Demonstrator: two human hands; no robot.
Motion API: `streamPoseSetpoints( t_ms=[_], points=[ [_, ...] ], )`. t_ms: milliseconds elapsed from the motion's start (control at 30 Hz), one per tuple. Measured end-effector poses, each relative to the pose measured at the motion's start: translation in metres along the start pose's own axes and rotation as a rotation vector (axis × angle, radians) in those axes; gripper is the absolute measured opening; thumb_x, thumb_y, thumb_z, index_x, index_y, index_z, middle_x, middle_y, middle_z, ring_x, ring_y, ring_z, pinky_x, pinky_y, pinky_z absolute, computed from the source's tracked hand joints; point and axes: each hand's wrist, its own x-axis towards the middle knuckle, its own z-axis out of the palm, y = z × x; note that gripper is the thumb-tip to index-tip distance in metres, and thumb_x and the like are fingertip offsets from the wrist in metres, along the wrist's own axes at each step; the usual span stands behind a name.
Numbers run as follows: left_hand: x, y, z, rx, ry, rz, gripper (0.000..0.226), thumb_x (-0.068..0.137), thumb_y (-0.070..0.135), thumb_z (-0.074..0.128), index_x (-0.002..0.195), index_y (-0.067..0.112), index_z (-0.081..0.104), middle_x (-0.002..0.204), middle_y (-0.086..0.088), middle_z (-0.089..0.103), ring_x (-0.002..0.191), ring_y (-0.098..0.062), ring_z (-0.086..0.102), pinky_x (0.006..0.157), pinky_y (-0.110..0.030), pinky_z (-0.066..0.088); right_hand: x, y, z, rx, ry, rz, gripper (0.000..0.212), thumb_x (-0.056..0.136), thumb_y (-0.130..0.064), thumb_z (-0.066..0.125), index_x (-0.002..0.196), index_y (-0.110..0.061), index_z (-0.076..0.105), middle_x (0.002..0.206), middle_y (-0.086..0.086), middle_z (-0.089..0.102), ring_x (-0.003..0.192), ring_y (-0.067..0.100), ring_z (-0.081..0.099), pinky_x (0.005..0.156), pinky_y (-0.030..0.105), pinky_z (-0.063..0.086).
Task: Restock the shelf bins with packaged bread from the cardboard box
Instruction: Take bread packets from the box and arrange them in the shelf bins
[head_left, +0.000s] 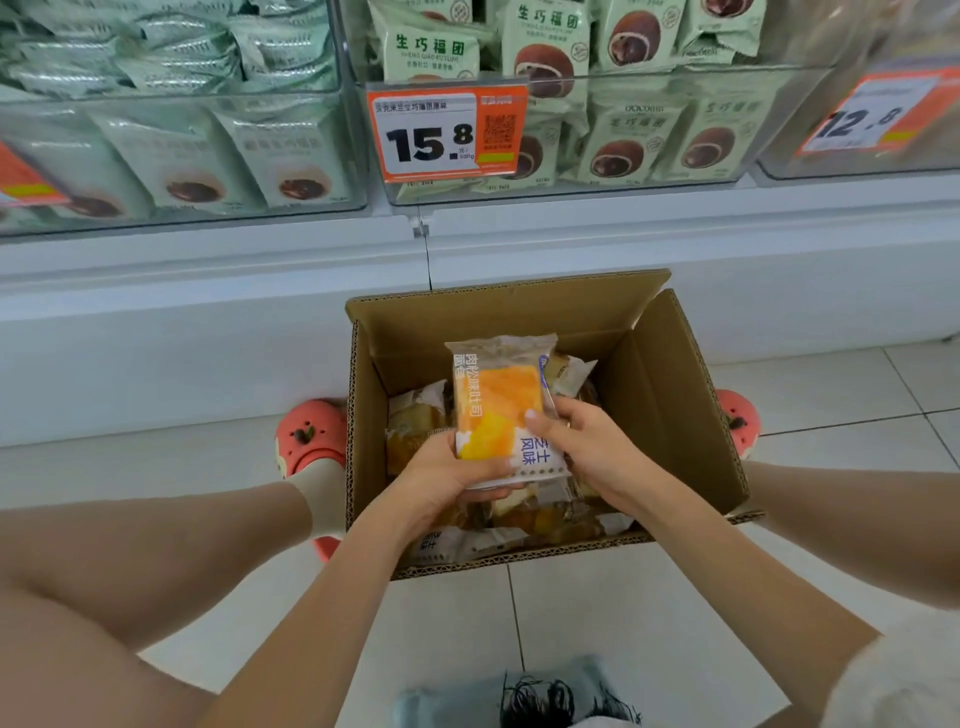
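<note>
Two hands (447, 478) (592, 452), one bread packet (498, 410), one box (670, 395)

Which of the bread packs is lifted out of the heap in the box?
The orange-and-white pack, gripped by both the left hand and right hand, standing upright above the others lying in the cardboard box.

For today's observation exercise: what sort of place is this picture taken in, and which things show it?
Most likely a shop's snack aisle: clear shelf bins full of packaged buns, an orange price tag reading 15.8, and an open cardboard box of packaged bread on the tiled floor.
</note>
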Motion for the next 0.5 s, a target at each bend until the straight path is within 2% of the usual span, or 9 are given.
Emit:
streamPoseSetpoints(
  t_ms=[100,167,267,333,400,433,500],
  points=[
    [-0.003,0.01,0.003,0.011,0.002,0.022,0.049,0.073,0.027,0.076,0.117,0.011,0.061,0.109,-0.008,0.071,0.098,-0.022,0.069,0.079,-0.036,0.059,-0.008,-0.013,-0.002,-0.104,-0.003,-0.08,0.022,0.091,-0.026,0.059,0.107,-0.012,0.065,0.096,0.003,0.073,0.087,0.016,0.069,0.077,0.029,0.056],
    [-0.006,0.019,0.005,-0.025,0.023,0.08,0.055,0.073,0.046,0.071,0.119,0.018,0.06,0.11,-0.005,0.071,0.099,-0.022,0.069,0.085,-0.043,0.056,-0.015,-0.028,-0.005,-0.238,-0.023,-0.123,0.02,0.089,-0.028,0.062,0.104,-0.016,0.067,0.088,-0.005,0.073,0.081,0.008,0.068,0.072,0.022,0.054],
    [-0.013,0.034,0.016,-0.226,0.053,0.201,0.059,0.079,0.049,0.062,0.127,0.014,0.058,0.117,-0.012,0.068,0.107,-0.028,0.065,0.087,-0.045,0.055,-0.028,-0.049,-0.01,-0.32,-0.067,-0.134,0.018,0.087,-0.031,0.062,0.104,-0.028,0.066,0.084,-0.013,0.073,0.08,0.003,0.067,0.073,0.021,0.05],
    [-0.017,0.047,0.028,-0.413,0.063,0.251,0.061,0.079,0.042,0.063,0.128,0.006,0.057,0.121,-0.018,0.064,0.111,-0.032,0.062,0.088,-0.043,0.054,-0.038,-0.058,-0.013,-0.203,-0.064,-0.128,0.038,0.084,-0.037,0.062,0.121,-0.025,0.06,0.098,-0.004,0.073,0.087,0.012,0.069,0.076,0.028,0.053],
    [-0.024,0.064,0.044,-0.53,0.1,0.258,0.057,0.077,0.036,0.066,0.125,0.005,0.059,0.119,-0.019,0.065,0.11,-0.033,0.063,0.083,-0.043,0.056,-0.051,-0.066,-0.016,0.016,-0.045,-0.104,0.056,0.082,-0.05,0.059,0.132,-0.027,0.051,0.111,0.008,0.069,0.094,0.022,0.067,0.08,0.036,0.055],
    [-0.028,0.075,0.053,-0.547,0.118,0.258,0.05,0.078,0.034,0.067,0.12,0.007,0.062,0.115,-0.018,0.067,0.106,-0.032,0.064,0.079,-0.042,0.057,-0.058,-0.07,-0.016,0.109,-0.069,-0.106,0.057,0.082,-0.055,0.054,0.133,-0.028,0.051,0.115,0.011,0.068,0.098,0.026,0.066,0.084,0.042,0.053],
    [-0.034,0.095,0.069,-0.522,0.123,0.303,0.035,0.082,0.031,0.066,0.109,0.009,0.066,0.109,-0.016,0.069,0.1,-0.029,0.067,0.077,-0.041,0.057,-0.074,-0.082,-0.017,0.237,-0.122,-0.167,0.05,0.086,-0.051,0.048,0.128,-0.026,0.055,0.117,0.012,0.067,0.101,0.028,0.065,0.087,0.047,0.053]
  ],
)
